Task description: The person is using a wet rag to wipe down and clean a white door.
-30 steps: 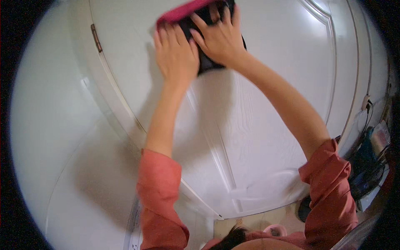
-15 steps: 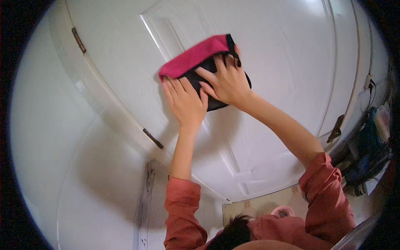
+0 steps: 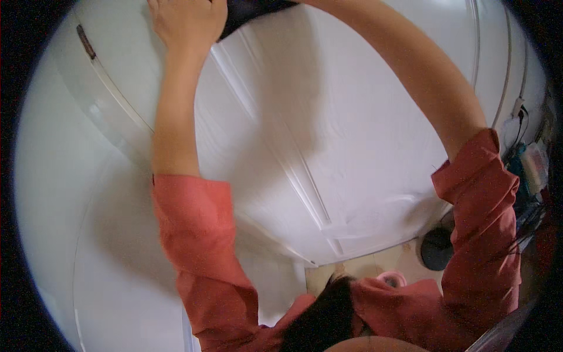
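Observation:
A black cloth item point(image 3: 252, 13) shows at the upper edge of the head view, mostly cut off; its pink band is out of sight. My left hand point(image 3: 190, 22) is at its left side, the thumb lying against the black part and the fingertips cut off by the frame. The right forearm reaches up to the top edge by the item's right end, and my right hand is beyond the picture. Behind them stands a white panelled door point(image 3: 375, 141), on which the item and arms cast a shadow.
A dark hinge point(image 3: 85, 41) sits on the door frame at the left. Low at the right are a dark round object point(image 3: 437, 249) and cluttered items point(image 3: 533, 167) with a cable above them. A pink bowl-like container point(image 3: 392, 280) stands on the tiled floor.
Both arms have risen, carrying the pink and black cloth item upward and partly out of view. My right hand has left the picture, and the left has shifted up and left.

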Demonstrator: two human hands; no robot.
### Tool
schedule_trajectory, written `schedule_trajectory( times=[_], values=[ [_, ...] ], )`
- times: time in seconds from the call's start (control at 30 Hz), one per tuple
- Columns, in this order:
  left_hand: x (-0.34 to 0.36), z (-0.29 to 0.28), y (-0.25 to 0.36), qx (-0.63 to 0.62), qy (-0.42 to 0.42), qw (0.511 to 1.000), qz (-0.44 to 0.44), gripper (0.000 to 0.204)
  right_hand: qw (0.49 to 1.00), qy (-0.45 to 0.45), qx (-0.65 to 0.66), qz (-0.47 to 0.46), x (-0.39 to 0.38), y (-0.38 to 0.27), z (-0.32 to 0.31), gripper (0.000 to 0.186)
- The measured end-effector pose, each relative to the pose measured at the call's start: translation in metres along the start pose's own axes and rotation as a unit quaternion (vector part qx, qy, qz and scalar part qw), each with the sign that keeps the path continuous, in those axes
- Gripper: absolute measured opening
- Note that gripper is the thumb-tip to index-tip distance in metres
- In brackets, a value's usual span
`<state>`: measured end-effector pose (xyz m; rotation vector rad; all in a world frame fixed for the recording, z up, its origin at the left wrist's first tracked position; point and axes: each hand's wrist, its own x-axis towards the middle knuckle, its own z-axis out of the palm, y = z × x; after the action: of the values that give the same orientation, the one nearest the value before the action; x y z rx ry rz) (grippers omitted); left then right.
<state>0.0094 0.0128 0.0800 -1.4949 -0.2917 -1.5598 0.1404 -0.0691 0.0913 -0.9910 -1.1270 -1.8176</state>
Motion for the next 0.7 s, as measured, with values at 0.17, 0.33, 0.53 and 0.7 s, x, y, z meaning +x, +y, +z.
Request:
schedule_trajectory(
  times=[0.17, 0.33, 0.53, 0.7],
  values=[
    [-0.005, 0.001, -0.011, 0.024, 0.011, 0.996, 0.083, 0.049, 0.999, -0.025, 0.028, 0.008, -0.009, -0.008, -0.006, 0.06],
    [-0.032, -0.023, 0.016, -0.078, -0.062, 0.993, 0.057, 0.044, 0.996, -0.068, 0.042, -0.033, -0.036, -0.014, -0.027, 0.052],
    [-0.047, -0.028, 0.019, -0.078, -0.1, 0.992, 0.015, 0.044, 0.986, -0.136, 0.077, -0.055, -0.04, -0.021, -0.028, 0.045],
    [-0.076, -0.026, 0.026, -0.106, -0.157, 0.982, -0.005, 0.045, 0.974, -0.183, 0.114, -0.071, -0.067, -0.028, -0.021, 0.046]
  ],
)
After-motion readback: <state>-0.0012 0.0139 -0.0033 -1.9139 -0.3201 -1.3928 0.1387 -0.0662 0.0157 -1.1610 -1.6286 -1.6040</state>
